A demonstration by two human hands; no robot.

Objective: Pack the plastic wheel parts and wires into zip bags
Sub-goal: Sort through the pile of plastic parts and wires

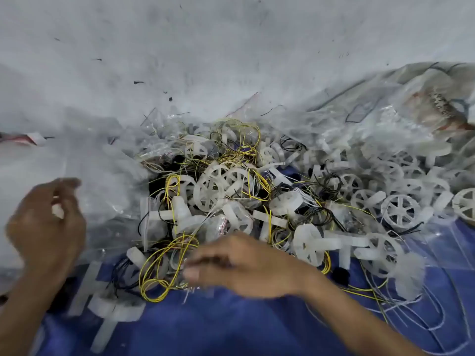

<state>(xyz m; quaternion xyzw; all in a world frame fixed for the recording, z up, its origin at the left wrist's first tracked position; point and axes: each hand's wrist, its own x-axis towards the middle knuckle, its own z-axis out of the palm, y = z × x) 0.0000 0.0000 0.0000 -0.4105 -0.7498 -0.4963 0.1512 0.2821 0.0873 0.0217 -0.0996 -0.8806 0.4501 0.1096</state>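
Two hands at the edge of a tangled heap

Wheel parts (218,186) and yellow wires (164,268) lie knotted together on the blue cloth (231,325), with zip bags (156,156) behind. The right hand (244,265) reaches nearly straight-fingered for a wire loop, and the left hand (46,222) is curled. Blur hides what either grips. Pulling one wire would probably drag its neighbours and scatter parts.

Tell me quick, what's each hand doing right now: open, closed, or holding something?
Left hand: fingers curled; too blurred to tell what, if anything, it holds.
Right hand: by the yellow wires; grip cannot be told.
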